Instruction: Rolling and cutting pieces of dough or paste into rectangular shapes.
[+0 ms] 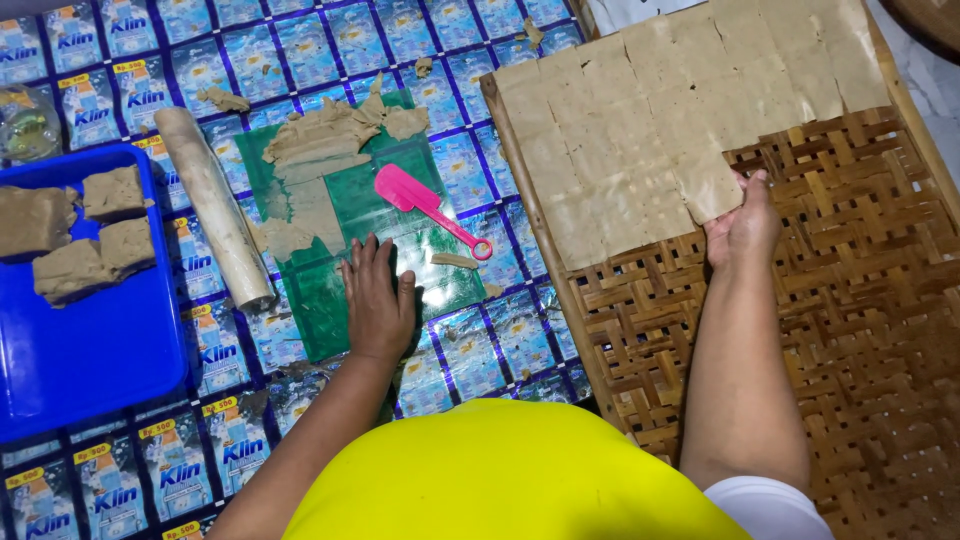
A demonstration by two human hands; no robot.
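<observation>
— Two hands, two jobs. Which one has the dough?

— That's the right hand [743, 228], out on the woven bamboo tray [860, 300]. Its fingers are pinching the lower corner of a thin dough square [712, 185], the last in a sheet of laid-out squares [660, 110].

— How would that square handle?

— Light and limp, I'd judge: soft, tan, rolled flat, likely to stretch or tear if lifted by one corner. Better to take it along an edge, with the fingers slid underneath.

— And the left hand [378, 300]?

— It lies flat, fingers spread, pressing on the green plastic sheet [330, 310] and gripping nothing.

— What lies beyond it?

— Just beside it is a pink scraper [420, 198]. Farther up the sheet lie ragged dough trimmings [320, 140], with a dough-smeared rolling pin [212, 205] along its left edge. Off to the left, a blue tray [90, 350] holds thick dough blocks [80, 230], which look dense and heavier.
</observation>
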